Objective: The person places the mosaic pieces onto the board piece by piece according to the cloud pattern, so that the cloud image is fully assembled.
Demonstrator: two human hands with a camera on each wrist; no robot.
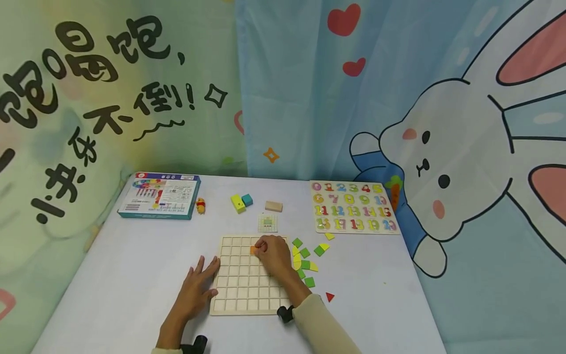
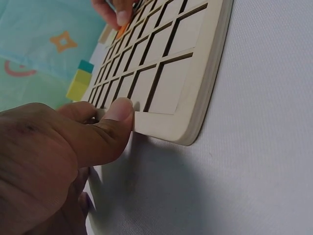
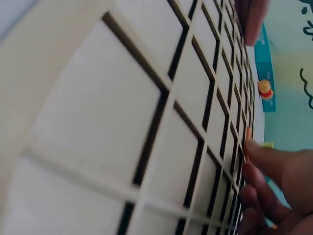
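Note:
A wooden board with a grid of square cells (image 1: pixel 240 293) lies on the table. My left hand (image 1: pixel 194 290) rests along its left edge with fingers spread; in the left wrist view its thumb (image 2: pixel 117 115) presses on the frame's rim. Over a cell in the upper rows, my right hand (image 1: pixel 275 255) pinches a small orange square tile (image 1: pixel 253 250) between thumb and fingers. The tile's orange edge (image 3: pixel 248 133) shows at the fingertips in the right wrist view. A small pattern card (image 1: pixel 267 223) lies just beyond the board.
Right of the board are scattered green tiles (image 1: pixel 309 282) and yellow tiles (image 1: pixel 297 264), plus a red triangle (image 1: pixel 330 297). Behind stand a boxed set (image 1: pixel 160 195), a small figurine (image 1: pixel 201 206), yellow-green blocks (image 1: pixel 238 203), a teal block (image 1: pixel 247 199), a wooden block (image 1: pixel 273 206) and a number board (image 1: pixel 353 206).

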